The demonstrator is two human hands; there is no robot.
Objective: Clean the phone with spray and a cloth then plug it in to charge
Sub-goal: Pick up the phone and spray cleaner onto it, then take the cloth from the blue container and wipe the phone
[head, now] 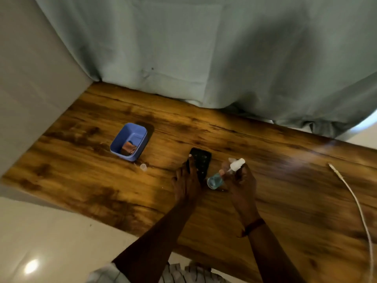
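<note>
Phone (201, 162) ×1: left hand (186, 181) grip grasping | spray bottle (223, 175) ×1 (tilted): right hand (240, 183) grip grasping

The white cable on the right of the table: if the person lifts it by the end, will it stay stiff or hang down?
The white cable will likely hang limp: it already lies in a loose curve across the table and off its near edge. It looks thin, so probably light. Its free end may swing.
</note>
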